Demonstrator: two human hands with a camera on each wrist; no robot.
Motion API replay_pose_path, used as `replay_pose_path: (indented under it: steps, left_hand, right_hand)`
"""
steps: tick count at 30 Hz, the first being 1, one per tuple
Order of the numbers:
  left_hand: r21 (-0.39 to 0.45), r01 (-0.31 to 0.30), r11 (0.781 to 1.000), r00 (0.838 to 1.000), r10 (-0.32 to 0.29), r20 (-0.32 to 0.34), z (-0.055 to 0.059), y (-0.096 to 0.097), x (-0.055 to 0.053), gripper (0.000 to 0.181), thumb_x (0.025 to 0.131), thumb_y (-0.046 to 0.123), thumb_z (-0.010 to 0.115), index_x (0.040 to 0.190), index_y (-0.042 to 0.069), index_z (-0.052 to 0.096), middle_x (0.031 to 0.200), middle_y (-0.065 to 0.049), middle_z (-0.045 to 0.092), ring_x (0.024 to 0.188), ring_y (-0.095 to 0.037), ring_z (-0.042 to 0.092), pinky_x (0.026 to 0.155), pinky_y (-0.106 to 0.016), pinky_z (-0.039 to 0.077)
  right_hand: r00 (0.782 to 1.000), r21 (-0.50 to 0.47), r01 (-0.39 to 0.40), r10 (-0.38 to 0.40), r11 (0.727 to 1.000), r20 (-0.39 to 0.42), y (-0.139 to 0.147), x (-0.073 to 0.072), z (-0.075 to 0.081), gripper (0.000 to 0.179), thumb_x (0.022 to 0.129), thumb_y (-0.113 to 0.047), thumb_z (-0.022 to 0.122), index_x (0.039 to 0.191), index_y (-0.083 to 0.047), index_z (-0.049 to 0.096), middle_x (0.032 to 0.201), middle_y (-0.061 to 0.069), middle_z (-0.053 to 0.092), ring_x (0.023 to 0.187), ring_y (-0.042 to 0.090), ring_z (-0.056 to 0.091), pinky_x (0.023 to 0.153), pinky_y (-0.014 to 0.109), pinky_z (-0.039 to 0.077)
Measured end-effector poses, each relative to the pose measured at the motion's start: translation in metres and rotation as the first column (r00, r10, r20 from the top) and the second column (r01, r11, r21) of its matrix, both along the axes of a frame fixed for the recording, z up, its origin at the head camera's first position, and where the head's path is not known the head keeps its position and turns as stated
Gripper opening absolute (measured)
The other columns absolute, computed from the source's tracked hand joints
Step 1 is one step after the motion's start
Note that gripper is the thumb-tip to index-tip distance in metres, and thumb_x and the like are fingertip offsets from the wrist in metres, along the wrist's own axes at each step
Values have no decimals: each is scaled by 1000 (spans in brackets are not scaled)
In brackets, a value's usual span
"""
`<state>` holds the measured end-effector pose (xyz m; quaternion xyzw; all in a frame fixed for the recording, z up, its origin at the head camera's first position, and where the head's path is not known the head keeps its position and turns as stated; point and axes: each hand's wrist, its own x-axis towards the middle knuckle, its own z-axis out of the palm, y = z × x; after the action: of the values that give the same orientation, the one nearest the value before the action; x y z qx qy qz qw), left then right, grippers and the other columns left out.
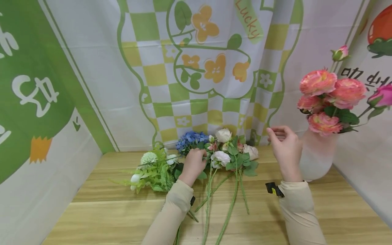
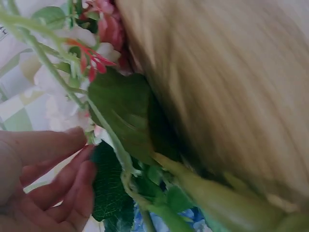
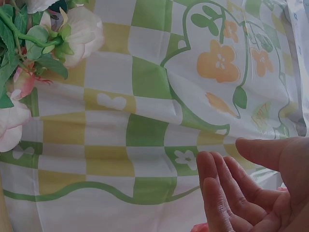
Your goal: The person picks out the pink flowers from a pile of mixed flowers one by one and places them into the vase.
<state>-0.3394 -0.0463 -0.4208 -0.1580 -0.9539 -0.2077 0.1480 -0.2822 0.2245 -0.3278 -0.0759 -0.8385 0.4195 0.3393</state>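
In the head view my left hand [image 1: 194, 164] reaches into the flowers lying on the table, between the blue hydrangea [image 1: 192, 141] and the white flowers [image 1: 221, 158]. Up close, the left hand's thumb and forefinger [image 2: 46, 169] pinch at a thin green flower stem [image 2: 90, 137], beside a large dark leaf [image 2: 120, 116]. My right hand [image 1: 286, 149] is raised, holding nothing, left of the vase [image 1: 318, 156]. Its fingers are relaxed and slightly bent, with the thumb apart from them, in the right wrist view [image 3: 246, 193]. Coral peonies [image 1: 318, 82] fill the vase.
Left of the hydrangea lie greenery and white pompon flowers [image 1: 149, 158]. Long green stems [image 1: 231, 207] stretch toward the front of the wooden table [image 1: 122, 217]. A checked cloth backdrop [image 1: 202, 109] hangs behind, with a pink bud [image 1: 340, 53] standing high above the vase.
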Motion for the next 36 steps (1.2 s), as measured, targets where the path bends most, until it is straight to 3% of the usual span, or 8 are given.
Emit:
replay_pose_path:
  steps: [12, 23, 26, 28, 30, 33, 35, 36]
  left_hand:
    - [-65, 2, 998, 985, 9, 171, -6, -8, 0, 22, 85, -3, 64, 102, 10, 71, 101, -9, 71, 85, -25, 67, 63, -36, 55]
    - [-51, -39, 998, 980, 48, 191, -5, -3, 0, 15, 85, 17, 71, 99, 18, 75, 96, -3, 73, 70, -17, 65, 50, -29, 49]
    - [-66, -38, 997, 982, 49, 182, -5, -2, 1, 9, 87, 12, 68, 80, 15, 73, 78, 0, 69, 58, -11, 54, 45, -24, 38]
    - [-81, -48, 996, 983, 62, 173, -5, -2, 2, 26, 87, 3, 63, 63, 12, 59, 62, 1, 54, 52, -10, 39, 45, -23, 26]
    - [-91, -72, 993, 982, 86, 166, -4, -2, 2, 32, 86, -3, 60, 60, 12, 48, 57, -1, 40, 52, -11, 30, 46, -26, 21]
    - [-102, -105, 989, 977, 122, 176, -3, -3, 2, 22, 84, -7, 60, 69, 9, 55, 59, -5, 45, 49, -13, 37, 43, -27, 24]
    - [-105, -111, 988, 972, 130, 196, -2, -4, 2, 12, 83, -5, 62, 90, 4, 64, 68, -9, 56, 52, -16, 47, 41, -27, 29]
    - [-104, -109, 989, 970, 129, 207, -2, -4, 2, 21, 83, -4, 62, 102, 3, 65, 72, -11, 59, 53, -18, 50, 41, -27, 29]
  right_hand:
    - [1000, 11, -26, 26, 1000, -2, -5, 0, 2, 41, 89, -46, 60, 104, -9, 67, 89, 10, 73, 59, -17, 50, 49, 11, 43]
    - [1000, 38, 0, 0, 999, -2, -3, 0, 2, 42, 90, -47, 59, 104, -9, 68, 88, 10, 74, 57, -20, 47, 47, 13, 41]
    - [1000, 37, -1, 1, 999, 4, -3, 0, 1, 40, 90, -45, 60, 104, -9, 68, 88, 10, 74, 57, -19, 48, 48, 13, 42]
    - [1000, 31, -4, 4, 1000, 6, -2, 0, 0, 39, 90, -45, 60, 104, -9, 68, 88, 9, 74, 57, -19, 48, 48, 12, 42]
    - [1000, 27, -6, 6, 1000, 9, -2, 0, 0, 40, 90, -46, 60, 104, -10, 68, 88, 9, 74, 58, -18, 49, 48, 11, 42]
    - [1000, 28, -7, 7, 1000, 11, -1, -1, 0, 41, 90, -48, 58, 104, -10, 68, 88, 8, 74, 59, -17, 50, 49, 11, 42]
    - [1000, 31, -9, 8, 999, 11, -1, -2, 0, 42, 90, -48, 58, 105, -11, 68, 88, 8, 74, 59, -17, 50, 49, 11, 42]
    - [1000, 32, -10, 9, 999, 12, -1, -2, 0, 42, 90, -48, 58, 105, -11, 68, 88, 8, 74, 59, -17, 50, 49, 11, 42]
